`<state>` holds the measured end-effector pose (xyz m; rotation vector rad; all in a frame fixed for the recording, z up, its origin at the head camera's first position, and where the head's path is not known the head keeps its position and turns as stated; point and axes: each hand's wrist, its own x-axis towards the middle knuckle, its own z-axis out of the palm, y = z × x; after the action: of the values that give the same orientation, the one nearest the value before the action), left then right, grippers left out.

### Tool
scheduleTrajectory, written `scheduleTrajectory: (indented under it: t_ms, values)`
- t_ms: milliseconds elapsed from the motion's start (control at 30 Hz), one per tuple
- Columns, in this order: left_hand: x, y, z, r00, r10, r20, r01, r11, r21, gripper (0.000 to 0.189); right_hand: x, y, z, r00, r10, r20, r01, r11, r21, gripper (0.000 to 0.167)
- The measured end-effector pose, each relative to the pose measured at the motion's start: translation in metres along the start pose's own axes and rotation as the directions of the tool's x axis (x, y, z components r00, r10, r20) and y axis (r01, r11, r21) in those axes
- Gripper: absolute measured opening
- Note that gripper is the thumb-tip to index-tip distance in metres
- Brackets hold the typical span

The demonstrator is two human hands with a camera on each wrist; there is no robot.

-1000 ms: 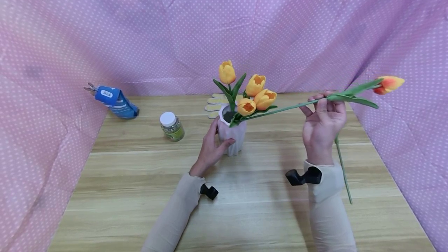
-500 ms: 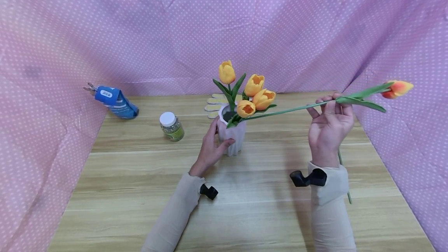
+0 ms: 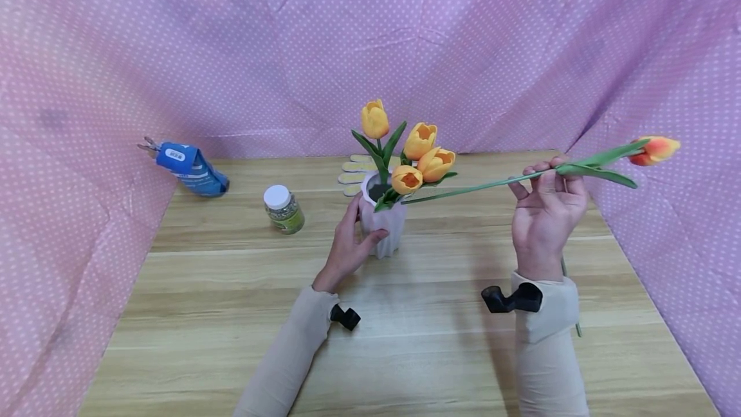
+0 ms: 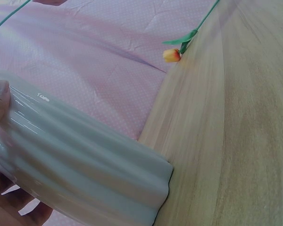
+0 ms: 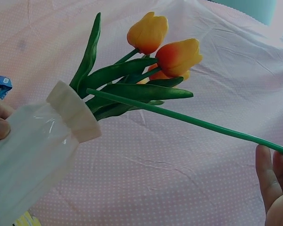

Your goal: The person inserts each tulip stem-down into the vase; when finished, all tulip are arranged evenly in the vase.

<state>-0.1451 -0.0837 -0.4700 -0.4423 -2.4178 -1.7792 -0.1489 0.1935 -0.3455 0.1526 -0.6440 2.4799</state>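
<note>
My left hand point(image 3: 345, 250) grips a pale fluted vase point(image 3: 392, 221), thumb across its front and fingers behind its left side. Several orange-yellow tulips point(image 3: 375, 122) with dark green leaves stand in the vase, most of them leaning right. My right hand point(image 3: 544, 230) pinches one more tulip point(image 3: 654, 150) by its stem near the leaves, bloom pointing right. That stem slants down to the left, its cut end close to the vase mouth. In the right wrist view the stem end point(image 5: 89, 91) overlaps the leaves just above the vase's rim point(image 5: 80, 115).
Another tulip point(image 4: 171, 55) lies on the table at the right, mostly hidden behind my right arm in the head view. A yellow-and-white glove point(image 3: 352, 177) lies behind the vase. To the left stand a white-lidded jar point(image 3: 285, 211) and a blue bag point(image 3: 193, 169) with a tool's handles sticking out.
My right hand has shifted right and slightly nearer with its tulip, and the stem's end has drawn a little away from the blooms. My left hand stays on the vase.
</note>
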Motion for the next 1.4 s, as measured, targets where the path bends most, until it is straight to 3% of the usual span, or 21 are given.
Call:
scheduleTrajectory:
  t_ms: [267, 467, 633, 833, 1100, 1400]
  values:
    - [0.000, 0.000, 0.000, 1.000, 0.000, -0.003, 0.000, 1.000, -0.001, 0.098, -0.006, 0.008, 0.002, 0.999, 0.033, 0.041, -0.033, 0.999, -0.017, 0.015]
    - [0.000, -0.001, 0.000, 1.000, 0.007, -0.002, -0.007, 1.000, -0.009, 0.095, -0.010, 0.018, 0.006, 0.999, 0.038, 0.035, -0.037, 0.999, -0.028, 0.014]
    - [0.001, -0.002, 0.001, 1.000, 0.021, 0.008, -0.021, 1.000, -0.014, 0.094, -0.013, 0.026, 0.009, 0.999, -0.031, 0.043, 0.035, 0.995, -0.097, 0.015]
    - [0.001, 0.001, 0.000, 1.000, -0.010, 0.010, 0.010, 1.000, 0.001, 0.097, -0.017, 0.032, 0.013, 0.989, -0.118, 0.091, 0.130, 0.982, -0.135, 0.019]
    - [0.001, 0.000, 0.000, 1.000, -0.022, 0.003, 0.022, 1.000, 0.010, 0.093, -0.024, 0.043, 0.019, 0.959, -0.180, 0.219, 0.226, 0.951, -0.211, 0.016]
    - [0.001, 0.000, -0.001, 1.000, 0.002, 0.000, -0.002, 1.000, 0.010, 0.101, -0.035, 0.055, 0.025, 0.905, -0.234, 0.355, 0.358, 0.869, -0.342, 0.014]
